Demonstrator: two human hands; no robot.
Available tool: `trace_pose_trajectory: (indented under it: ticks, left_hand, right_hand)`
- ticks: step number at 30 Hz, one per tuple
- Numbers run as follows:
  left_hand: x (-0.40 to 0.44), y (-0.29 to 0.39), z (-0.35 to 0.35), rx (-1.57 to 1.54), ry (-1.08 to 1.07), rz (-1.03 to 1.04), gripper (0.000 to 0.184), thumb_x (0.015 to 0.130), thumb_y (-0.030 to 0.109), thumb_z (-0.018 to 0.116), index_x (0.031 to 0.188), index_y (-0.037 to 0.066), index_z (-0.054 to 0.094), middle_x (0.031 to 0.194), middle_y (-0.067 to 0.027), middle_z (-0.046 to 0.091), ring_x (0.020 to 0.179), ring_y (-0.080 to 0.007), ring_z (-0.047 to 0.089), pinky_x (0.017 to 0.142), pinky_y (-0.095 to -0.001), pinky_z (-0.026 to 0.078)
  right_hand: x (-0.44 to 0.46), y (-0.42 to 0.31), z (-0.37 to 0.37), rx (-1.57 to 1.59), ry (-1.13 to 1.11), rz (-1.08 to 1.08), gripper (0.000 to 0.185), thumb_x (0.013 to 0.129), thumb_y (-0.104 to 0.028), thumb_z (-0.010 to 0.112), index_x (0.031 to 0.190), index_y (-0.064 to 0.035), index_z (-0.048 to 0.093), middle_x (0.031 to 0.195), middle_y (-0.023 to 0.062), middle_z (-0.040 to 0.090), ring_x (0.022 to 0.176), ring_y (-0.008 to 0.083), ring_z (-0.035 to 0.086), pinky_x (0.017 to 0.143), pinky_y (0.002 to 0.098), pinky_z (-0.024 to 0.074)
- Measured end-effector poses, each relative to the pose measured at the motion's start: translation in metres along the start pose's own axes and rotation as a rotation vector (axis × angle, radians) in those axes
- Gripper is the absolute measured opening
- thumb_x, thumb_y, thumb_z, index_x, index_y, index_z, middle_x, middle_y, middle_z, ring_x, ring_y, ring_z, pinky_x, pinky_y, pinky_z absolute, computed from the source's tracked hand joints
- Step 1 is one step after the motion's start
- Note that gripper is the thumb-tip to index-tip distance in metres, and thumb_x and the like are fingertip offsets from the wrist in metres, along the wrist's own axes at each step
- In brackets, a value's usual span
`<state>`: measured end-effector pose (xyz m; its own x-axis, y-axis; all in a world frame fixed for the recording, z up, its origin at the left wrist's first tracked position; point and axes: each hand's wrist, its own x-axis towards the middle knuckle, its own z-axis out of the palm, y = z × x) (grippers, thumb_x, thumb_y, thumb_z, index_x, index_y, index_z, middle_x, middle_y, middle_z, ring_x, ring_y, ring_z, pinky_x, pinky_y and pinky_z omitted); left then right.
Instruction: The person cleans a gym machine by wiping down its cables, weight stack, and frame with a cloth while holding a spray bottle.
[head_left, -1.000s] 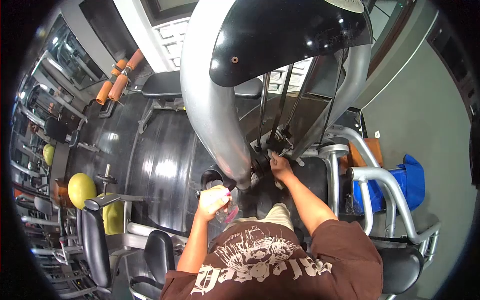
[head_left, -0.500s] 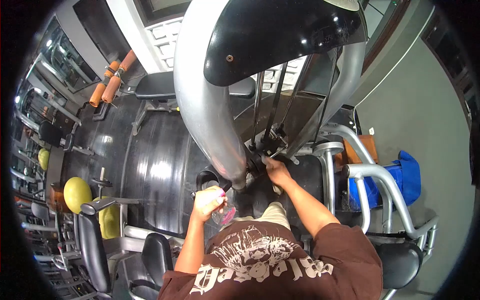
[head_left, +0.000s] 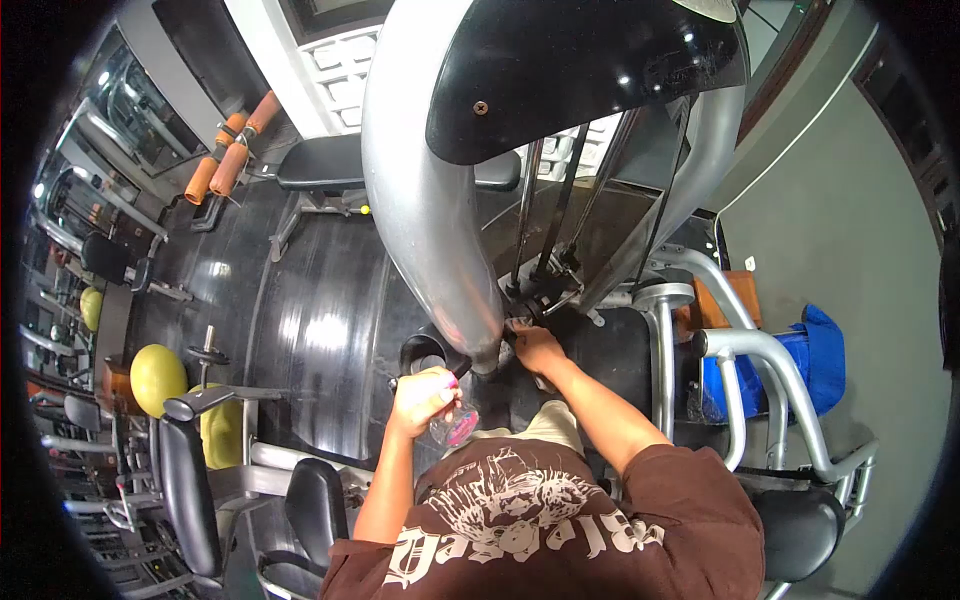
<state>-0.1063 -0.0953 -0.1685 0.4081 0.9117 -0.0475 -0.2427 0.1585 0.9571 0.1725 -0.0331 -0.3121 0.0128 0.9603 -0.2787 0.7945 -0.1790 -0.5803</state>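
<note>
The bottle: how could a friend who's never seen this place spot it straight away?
Find the thick silver post curving down the middle. Just below its foot, slightly left, is the person's left hand, gripping the bottle. Its see-through body with a pink patch sets it apart from the silver post and brown shirt.

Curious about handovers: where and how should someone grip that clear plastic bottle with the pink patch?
Probably by the clear plastic bottle's exposed body, coming from the right: it juts out on that side, while the bare left hand wraps the other end.
</note>
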Motion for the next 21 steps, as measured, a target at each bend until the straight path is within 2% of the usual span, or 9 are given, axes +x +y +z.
trace_pose_trajectory:
  ticks: [2, 5, 8, 11, 12, 15, 16, 19, 21]
  left_hand:
    - [0.001, -0.002, -0.001, -0.020, -0.003, -0.009, 0.033, 0.087, 0.023, 0.073, 0.090, -0.010, 0.069, 0.086, -0.0175, 0.067, 0.057, -0.0185, 0.064, 0.053, -0.0277, 0.049]
    - [0.000, 0.000, 0.000, -0.009, -0.002, -0.020, 0.032, 0.087, 0.021, 0.072, 0.090, -0.011, 0.069, 0.087, -0.0175, 0.067, 0.057, -0.0186, 0.064, 0.053, -0.0276, 0.048]
    - [0.001, 0.001, 0.001, 0.009, -0.007, -0.004, 0.032, 0.087, 0.021, 0.072, 0.091, -0.011, 0.069, 0.087, -0.0174, 0.067, 0.057, -0.0187, 0.064, 0.053, -0.0277, 0.049]
    - [0.000, 0.000, 0.002, -0.001, 0.005, 0.002, 0.032, 0.087, 0.021, 0.072, 0.091, -0.011, 0.069, 0.087, -0.0172, 0.067, 0.057, -0.0188, 0.064, 0.053, -0.0279, 0.049]
    - [-0.001, -0.001, 0.002, -0.008, 0.012, 0.002, 0.032, 0.087, 0.021, 0.072, 0.091, -0.011, 0.069, 0.087, -0.0171, 0.067, 0.057, -0.0188, 0.064, 0.053, -0.0280, 0.049]
    - [0.000, -0.001, 0.002, -0.016, 0.010, 0.004, 0.032, 0.087, 0.021, 0.073, 0.090, -0.011, 0.069, 0.087, -0.0171, 0.067, 0.057, -0.0188, 0.064, 0.053, -0.0281, 0.049]
    - [0.000, -0.001, 0.002, -0.012, 0.003, 0.011, 0.032, 0.087, 0.021, 0.073, 0.090, -0.011, 0.069, 0.086, -0.0169, 0.067, 0.057, -0.0188, 0.064, 0.053, -0.0280, 0.049]
    - [0.000, 0.003, 0.001, 0.010, -0.006, 0.021, 0.032, 0.087, 0.021, 0.073, 0.090, -0.010, 0.069, 0.086, -0.0165, 0.067, 0.057, -0.0185, 0.064, 0.053, -0.0276, 0.049]
    - [0.001, 0.003, 0.001, 0.031, -0.005, 0.014, 0.032, 0.088, 0.021, 0.073, 0.090, -0.010, 0.069, 0.085, -0.0161, 0.067, 0.057, -0.0182, 0.064, 0.053, -0.0274, 0.049]
  right_hand:
    - [0.029, 0.034, 0.008, 0.108, 0.018, -0.155, 0.041, 0.093, -0.018, 0.048, 0.129, -0.0163, 0.067, 0.122, 0.0235, 0.066, 0.115, 0.0432, 0.062, 0.100, 0.0467, 0.0507]
    - [0.050, 0.043, -0.008, 0.143, 0.376, -0.187, 0.042, 0.093, -0.017, 0.046, 0.128, -0.0045, 0.065, 0.122, 0.0258, 0.066, 0.114, 0.0422, 0.063, 0.101, 0.0466, 0.0503]
    - [0.052, 0.049, -0.018, 0.103, 0.196, -0.126, 0.044, 0.094, -0.018, 0.045, 0.134, -0.0082, 0.063, 0.125, 0.0272, 0.064, 0.119, 0.0434, 0.060, 0.104, 0.0463, 0.0481]
    - [0.047, 0.059, 0.012, 0.009, 0.188, -0.046, 0.048, 0.095, -0.018, 0.045, 0.142, -0.0131, 0.057, 0.129, 0.0276, 0.062, 0.123, 0.0441, 0.057, 0.107, 0.0461, 0.0461]
    - [0.040, 0.053, 0.014, -0.034, 0.121, 0.053, 0.052, 0.096, -0.020, 0.046, 0.147, -0.0194, 0.051, 0.132, 0.0261, 0.060, 0.123, 0.0432, 0.058, 0.106, 0.0469, 0.0462]
    - [0.009, 0.034, 0.010, -0.090, 0.058, 0.003, 0.048, 0.097, -0.019, 0.043, 0.144, -0.0175, 0.055, 0.125, 0.0244, 0.064, 0.116, 0.0428, 0.061, 0.102, 0.0457, 0.0485]
    - [-0.006, 0.011, -0.006, -0.075, 0.010, 0.040, 0.047, 0.096, -0.020, 0.047, 0.141, -0.0236, 0.058, 0.126, 0.0225, 0.064, 0.116, 0.0415, 0.061, 0.102, 0.0457, 0.0488]
    - [-0.019, -0.001, -0.021, -0.114, -0.176, 0.050, 0.051, 0.097, -0.024, 0.049, 0.147, -0.0260, 0.051, 0.131, 0.0185, 0.062, 0.121, 0.0383, 0.060, 0.104, 0.0464, 0.0479]
    - [0.009, 0.039, 0.007, -0.057, -0.015, -0.110, 0.047, 0.098, -0.024, 0.046, 0.144, -0.0254, 0.055, 0.133, 0.0171, 0.063, 0.125, 0.0373, 0.058, 0.105, 0.0459, 0.0476]
